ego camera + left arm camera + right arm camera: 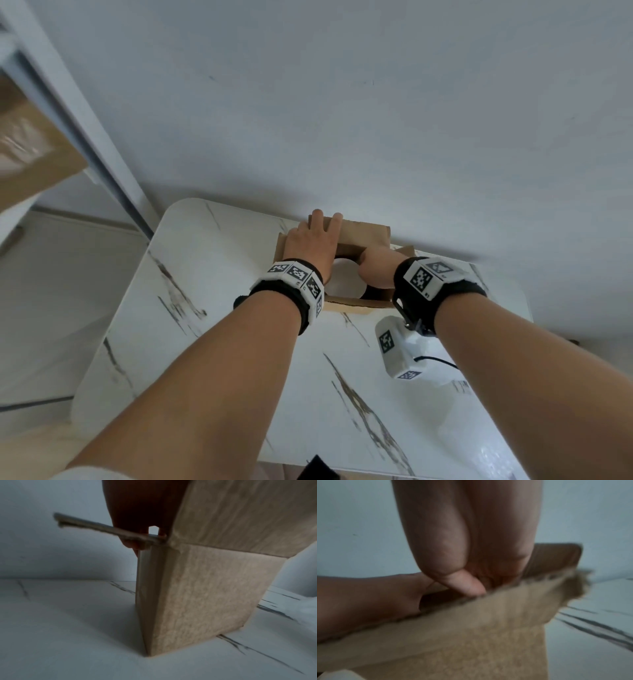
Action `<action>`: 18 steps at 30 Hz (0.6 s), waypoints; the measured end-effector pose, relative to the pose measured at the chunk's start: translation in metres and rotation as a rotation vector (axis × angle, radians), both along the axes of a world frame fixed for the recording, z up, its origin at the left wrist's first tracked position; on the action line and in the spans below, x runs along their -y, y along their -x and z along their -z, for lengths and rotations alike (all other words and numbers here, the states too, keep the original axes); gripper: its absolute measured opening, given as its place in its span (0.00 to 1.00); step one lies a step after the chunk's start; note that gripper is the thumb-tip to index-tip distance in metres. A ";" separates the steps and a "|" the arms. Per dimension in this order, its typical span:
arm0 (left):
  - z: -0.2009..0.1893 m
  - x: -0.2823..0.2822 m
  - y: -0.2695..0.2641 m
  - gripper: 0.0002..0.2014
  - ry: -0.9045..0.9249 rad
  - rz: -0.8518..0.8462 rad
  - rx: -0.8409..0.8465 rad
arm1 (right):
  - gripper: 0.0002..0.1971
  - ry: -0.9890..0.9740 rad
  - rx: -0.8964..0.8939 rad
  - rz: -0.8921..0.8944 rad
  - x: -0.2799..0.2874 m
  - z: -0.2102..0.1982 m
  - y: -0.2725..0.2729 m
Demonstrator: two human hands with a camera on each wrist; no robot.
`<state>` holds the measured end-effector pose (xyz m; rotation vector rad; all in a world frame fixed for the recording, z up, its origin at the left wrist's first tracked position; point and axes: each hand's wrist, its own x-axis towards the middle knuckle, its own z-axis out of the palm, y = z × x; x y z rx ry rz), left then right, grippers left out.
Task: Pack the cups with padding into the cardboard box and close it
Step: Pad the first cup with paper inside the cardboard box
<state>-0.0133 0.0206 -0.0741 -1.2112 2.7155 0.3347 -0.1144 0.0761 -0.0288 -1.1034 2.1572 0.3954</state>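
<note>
A brown cardboard box (346, 303) stands at the far edge of the marble table, against the wall. My left hand (311, 240) lies flat on its left and far flaps with the fingers stretched out; in the left wrist view the fingertips (132, 543) reach over a flap edge of the box (197, 595). My right hand (376, 270) reaches down into the opening and its fingers are hidden under the far flap (363, 236). Its thumb (465, 586) touches the edge of a flap of the box (471, 635). Something white and round (344, 279) shows inside the box.
The white marble table (212, 274) with dark veins has a rounded near-left edge. A grey wall stands right behind the box. A shiny clear sheet (496, 455) lies at the table's near right. A taped brown carton (30, 154) sits at the far left, off the table.
</note>
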 end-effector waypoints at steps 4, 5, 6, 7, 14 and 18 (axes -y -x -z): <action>0.001 0.000 0.000 0.39 0.013 -0.017 -0.058 | 0.18 -0.022 0.099 0.082 0.003 0.009 0.006; 0.002 0.000 0.000 0.38 0.018 -0.021 -0.067 | 0.19 -0.029 0.115 0.097 0.003 0.011 0.007; 0.003 -0.001 0.000 0.38 0.023 -0.026 -0.075 | 0.19 -0.050 0.108 0.102 0.004 0.013 0.006; 0.003 -0.002 0.000 0.38 0.028 -0.032 -0.080 | 0.18 -0.076 0.079 0.083 0.005 0.015 0.006; 0.005 0.000 -0.005 0.47 -0.002 -0.040 -0.035 | 0.18 0.060 0.266 0.278 -0.001 0.018 0.018; -0.015 0.000 -0.001 0.50 0.000 -0.060 -0.029 | 0.15 0.208 0.216 0.258 -0.016 0.007 0.025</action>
